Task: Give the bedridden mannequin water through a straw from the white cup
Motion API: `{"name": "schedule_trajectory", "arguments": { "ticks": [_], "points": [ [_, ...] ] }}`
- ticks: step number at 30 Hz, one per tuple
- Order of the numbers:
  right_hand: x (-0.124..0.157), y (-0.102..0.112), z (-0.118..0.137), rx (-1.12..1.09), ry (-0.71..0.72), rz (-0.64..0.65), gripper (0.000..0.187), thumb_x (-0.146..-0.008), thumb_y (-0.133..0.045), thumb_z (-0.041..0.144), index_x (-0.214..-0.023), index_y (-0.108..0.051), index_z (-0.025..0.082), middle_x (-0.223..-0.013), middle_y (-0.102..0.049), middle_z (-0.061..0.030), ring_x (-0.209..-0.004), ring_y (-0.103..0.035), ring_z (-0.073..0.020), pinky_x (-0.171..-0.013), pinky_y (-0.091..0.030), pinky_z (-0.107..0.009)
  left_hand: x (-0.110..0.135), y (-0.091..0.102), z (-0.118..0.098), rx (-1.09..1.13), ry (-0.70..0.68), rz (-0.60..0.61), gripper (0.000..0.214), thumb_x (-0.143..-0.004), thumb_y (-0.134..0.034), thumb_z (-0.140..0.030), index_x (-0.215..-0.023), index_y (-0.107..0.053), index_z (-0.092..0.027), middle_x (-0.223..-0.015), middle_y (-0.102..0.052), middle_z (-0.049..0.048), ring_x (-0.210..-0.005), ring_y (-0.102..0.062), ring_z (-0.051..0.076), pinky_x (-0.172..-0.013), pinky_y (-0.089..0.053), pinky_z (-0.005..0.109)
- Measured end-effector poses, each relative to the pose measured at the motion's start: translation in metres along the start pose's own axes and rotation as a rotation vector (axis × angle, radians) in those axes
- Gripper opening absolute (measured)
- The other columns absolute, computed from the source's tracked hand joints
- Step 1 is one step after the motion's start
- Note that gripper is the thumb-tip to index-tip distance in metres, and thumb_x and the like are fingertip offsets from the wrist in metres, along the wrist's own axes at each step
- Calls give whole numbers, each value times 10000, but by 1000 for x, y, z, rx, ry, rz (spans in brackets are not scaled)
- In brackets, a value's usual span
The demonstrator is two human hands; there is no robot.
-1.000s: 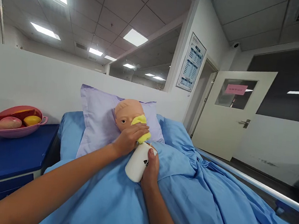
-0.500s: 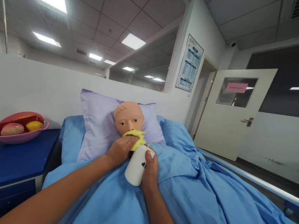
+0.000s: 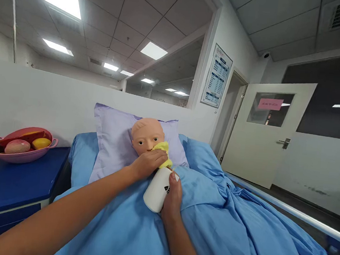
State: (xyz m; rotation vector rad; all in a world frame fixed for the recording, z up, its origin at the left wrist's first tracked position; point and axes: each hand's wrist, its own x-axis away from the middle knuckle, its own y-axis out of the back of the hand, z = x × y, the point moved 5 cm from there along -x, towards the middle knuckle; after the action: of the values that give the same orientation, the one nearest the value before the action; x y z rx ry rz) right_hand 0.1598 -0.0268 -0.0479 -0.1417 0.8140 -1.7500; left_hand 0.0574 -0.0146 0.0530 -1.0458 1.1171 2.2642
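A manikin [image 3: 145,134] lies in the bed with its head on a lilac pillow [image 3: 111,142], covered by a blue sheet [image 3: 209,219]. My left hand [image 3: 147,163] is closed on a yellow cloth [image 3: 164,153] and presses it against the lower right side of the manikin's face. My right hand [image 3: 173,196] is wrapped round a white cup [image 3: 156,187] held tilted just below the manikin's chin, above the sheet.
A blue bedside cabinet [image 3: 11,180] stands at the left with a pink bowl [image 3: 20,151] of fruit on it. A metal bed rail [image 3: 285,208] runs along the right. A cream door [image 3: 265,132] stands open behind it.
My left hand has carried the yellow cloth from the manikin's cheek down to its mouth and back up to the right side of the mouth. The cup has stayed in place.
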Motion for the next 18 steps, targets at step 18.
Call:
{"name": "schedule_trajectory", "arguments": {
  "ticks": [18],
  "points": [
    [8,14,-4,226,-112,-32,714,-696,-617,659,-1255,-588,216,-893,-741,-102,-701,-690,-308,-609,-531,-431,84,42,18,19,315,389,275,-883,-474,-108,-1139,-541,-183,-1061,-681,87,-965,-658,223,-767,-552,316]
  ]
}}
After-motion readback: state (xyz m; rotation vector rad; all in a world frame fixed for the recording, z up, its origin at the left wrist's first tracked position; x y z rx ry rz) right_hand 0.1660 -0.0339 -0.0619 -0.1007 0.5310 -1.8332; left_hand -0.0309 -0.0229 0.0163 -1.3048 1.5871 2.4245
